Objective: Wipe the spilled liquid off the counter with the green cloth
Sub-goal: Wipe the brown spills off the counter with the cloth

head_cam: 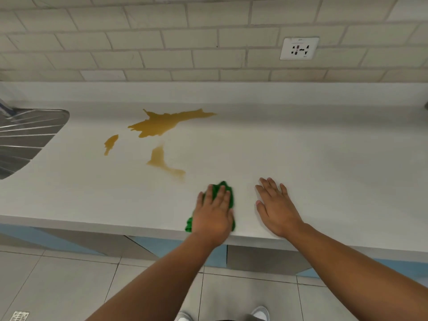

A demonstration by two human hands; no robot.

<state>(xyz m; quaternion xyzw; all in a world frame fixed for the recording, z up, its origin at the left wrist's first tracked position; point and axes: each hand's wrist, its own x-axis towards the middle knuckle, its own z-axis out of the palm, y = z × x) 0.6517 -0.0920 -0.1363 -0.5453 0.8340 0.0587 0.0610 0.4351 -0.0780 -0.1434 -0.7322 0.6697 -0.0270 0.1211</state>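
Here, the crumpled green cloth (225, 185) lies on the pale grey counter (324, 158) just below the middle of the frame, close to the counter's front edge, with a corner of it reaching that edge. Our left hand (213, 216) lies flat on top of it, fingers straight and slightly spread, pinching nothing. We judge that the open palm is there to press the fabric down so more of it meets the surface.

Our right hand (278, 209) rests palm down on the bare counter just right of the cloth, fingers spread and holding nothing, most likely as a brace while we lean forward.

The amber-brown spilled liquid (162, 123) sits above and to the left of the cloth, apart from it. It forms a large splayed patch at centre, a small streak (110, 143) to its left, and a thinner, paler smear (162, 163) whose lower tip comes nearest the cloth. Most of the wiping, as we judge it, is yet to be done, and the next stroke should push up and leftwards.

At the left edge lies a ribbed steel draining board (25, 135). A white wall socket (299, 48) sits in the tiled wall at upper right.
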